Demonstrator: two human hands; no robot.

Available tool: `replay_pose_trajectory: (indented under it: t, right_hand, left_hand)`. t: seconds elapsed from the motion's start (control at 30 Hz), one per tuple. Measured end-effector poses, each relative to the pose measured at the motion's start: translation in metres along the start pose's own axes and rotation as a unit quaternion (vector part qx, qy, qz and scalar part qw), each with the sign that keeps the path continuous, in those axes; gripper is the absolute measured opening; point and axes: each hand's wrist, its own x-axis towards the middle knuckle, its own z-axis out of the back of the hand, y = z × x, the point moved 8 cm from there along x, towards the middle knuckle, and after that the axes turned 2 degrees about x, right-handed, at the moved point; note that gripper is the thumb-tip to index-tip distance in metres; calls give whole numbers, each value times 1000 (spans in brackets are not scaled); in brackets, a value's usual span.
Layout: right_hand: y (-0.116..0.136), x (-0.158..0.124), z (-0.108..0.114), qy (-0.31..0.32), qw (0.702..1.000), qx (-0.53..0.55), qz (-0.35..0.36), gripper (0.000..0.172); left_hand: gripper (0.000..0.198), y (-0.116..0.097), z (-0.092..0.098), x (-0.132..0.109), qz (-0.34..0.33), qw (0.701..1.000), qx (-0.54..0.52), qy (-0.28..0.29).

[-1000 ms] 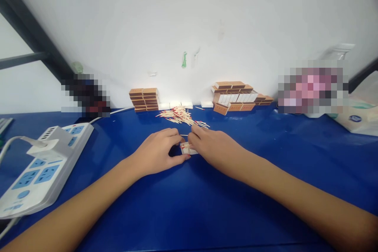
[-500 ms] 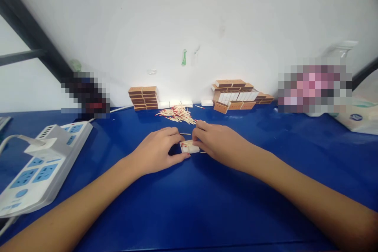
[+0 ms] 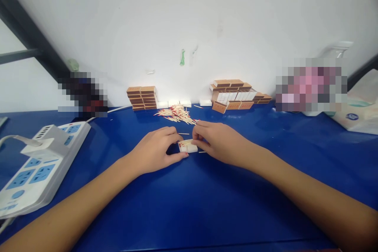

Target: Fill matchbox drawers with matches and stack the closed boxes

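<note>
Aligning matches (image 3: 186, 143) in a white tray (image 3: 189, 149): the left hand (image 3: 161, 147) is gripping the left end between spread thumb and fingers; the right hand (image 3: 214, 138) is curling over the right end, its grip hidden. Good technique is probably bracing firmly while pressing lightly, heads leftward. The tray is lying between both hands, touching the bench (image 3: 183, 204).

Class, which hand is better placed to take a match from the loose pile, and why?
Probably the right hand: it appears close to the match pile, while the left hand holds the left end of the matchbox tray.
</note>
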Motion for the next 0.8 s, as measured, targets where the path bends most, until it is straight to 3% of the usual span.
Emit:
replay_pose_trajectory:
  t: [0.27,0.5,0.8]
  right_hand:
    - [2,2,-6,5,999,27,17,11]
    - [17,-1,-6,25,991,88,93,19]
    - [22,-2,-11,-6,985,38,170,21]
  left_hand:
    - [31,-1,0,0,-9,1000,-2,-7]
    - [27,-1,-1,1,-7,1000,-4,-4]
    - [24,0,-1,1,-11,1000,-10,-11]
